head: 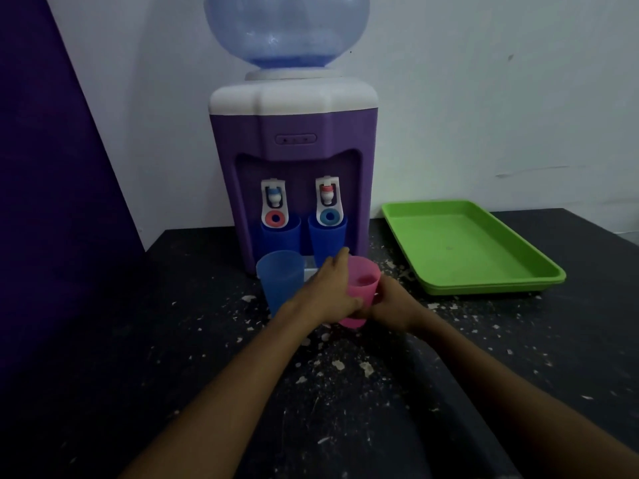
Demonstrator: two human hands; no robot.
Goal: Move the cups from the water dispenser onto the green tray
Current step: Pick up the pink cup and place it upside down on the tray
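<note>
A purple and white water dispenser (294, 160) stands at the back of the dark table. Two dark blue cups (280, 236) (326, 236) sit under its two taps. A light blue cup (278, 281) stands on the table just in front of the dispenser, left of my hands. I hold a pink cup (361, 288) in front of the dispenser, with my left hand (328, 292) wrapped around its left side and my right hand (392, 304) on its right side. The green tray (466, 247) lies to the right with nothing in it.
A large blue water bottle (287, 29) tops the dispenser. The dark table (345, 392) is speckled with white flecks. A purple panel (52, 167) stands at the left against the white wall.
</note>
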